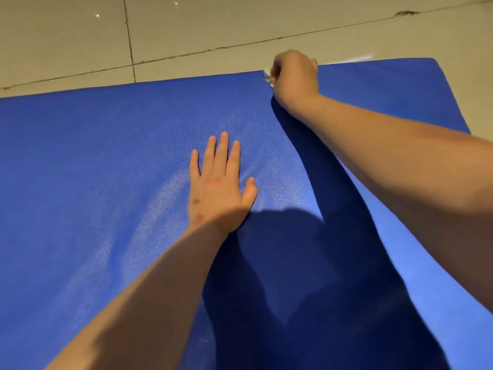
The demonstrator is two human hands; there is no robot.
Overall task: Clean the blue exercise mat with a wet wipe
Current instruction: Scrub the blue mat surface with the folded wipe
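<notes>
- Head view: the right hand [294,74] closes its grip round a white wet wipe [267,76] at the far edge of the blue exercise mat [80,169]
- the left hand [220,182] lies flat on the mat with fingers straight, nearer than that grip and to its left
- the tiled floor [66,36] lies just beyond the grip

Most of the wet wipe [266,75] under the right hand [294,76]; mat [80,169] past the left and bottom edges.

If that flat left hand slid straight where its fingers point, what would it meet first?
Only bare blue mat ahead of the left hand, then the mat's far edge and tiled floor; the right hand seems just right of that line.
</notes>
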